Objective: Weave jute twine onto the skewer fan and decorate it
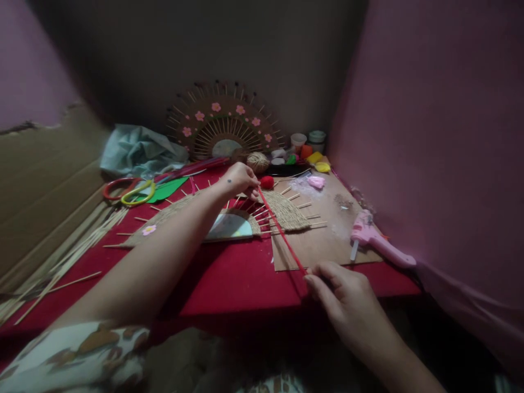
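A length of red yarn runs taut on a slant between my two hands. My left hand pinches its far end above the half-round woven fan, next to a small red yarn ball. Nearer to me, my right hand pinches the other end over the table's front edge. The fan lies flat, with thin sticks jutting from its twine weave and a pale half-round piece at its centre. My left forearm hides part of the fan.
A finished-looking fan with pink flowers leans on the back wall. Scissors and loose sticks lie at left. A pink glue gun rests at right by a brown board. Twine ball and small tubs stand behind.
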Tool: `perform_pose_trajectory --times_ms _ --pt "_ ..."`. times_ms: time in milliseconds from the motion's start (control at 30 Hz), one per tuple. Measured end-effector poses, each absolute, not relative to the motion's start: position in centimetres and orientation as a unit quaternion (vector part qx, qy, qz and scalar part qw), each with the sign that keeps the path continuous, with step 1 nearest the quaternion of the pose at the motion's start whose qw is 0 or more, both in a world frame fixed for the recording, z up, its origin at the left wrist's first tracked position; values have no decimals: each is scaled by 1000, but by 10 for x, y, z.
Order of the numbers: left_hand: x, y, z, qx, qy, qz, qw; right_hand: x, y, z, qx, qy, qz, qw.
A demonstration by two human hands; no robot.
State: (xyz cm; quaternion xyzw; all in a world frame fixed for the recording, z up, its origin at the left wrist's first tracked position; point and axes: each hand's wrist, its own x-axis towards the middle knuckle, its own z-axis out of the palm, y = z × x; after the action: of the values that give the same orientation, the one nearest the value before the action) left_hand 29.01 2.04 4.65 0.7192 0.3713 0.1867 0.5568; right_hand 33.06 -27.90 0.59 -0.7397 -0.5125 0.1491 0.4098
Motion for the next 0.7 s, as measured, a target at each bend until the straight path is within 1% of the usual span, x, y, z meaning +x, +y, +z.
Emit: perform_pose_trajectory --times_ms 133,333,400,467,600,667,700 --pt "292 28 63 751 348 262 496 338 -255 20 -748 -547 86 366" --pt "298 31 89 762 294 387 428 343 -221 40 -754 -540 83 365" --pt "292 30 99 764 265 436 394 346 -212 44 -745 -534 83 392" --pt "280 29 109 767 248 468 363 351 -204 47 -726 -519 104 440" --pt "243 24 123 769 229 526 282 353 -187 55 -686 -432 230 538" --pt "221 19 126 764 231 546 255 351 -178 59 -677 -398 285 549" --pt "211 15 128 763 233 551 244 349 -174 61 -678 -399 297 541"
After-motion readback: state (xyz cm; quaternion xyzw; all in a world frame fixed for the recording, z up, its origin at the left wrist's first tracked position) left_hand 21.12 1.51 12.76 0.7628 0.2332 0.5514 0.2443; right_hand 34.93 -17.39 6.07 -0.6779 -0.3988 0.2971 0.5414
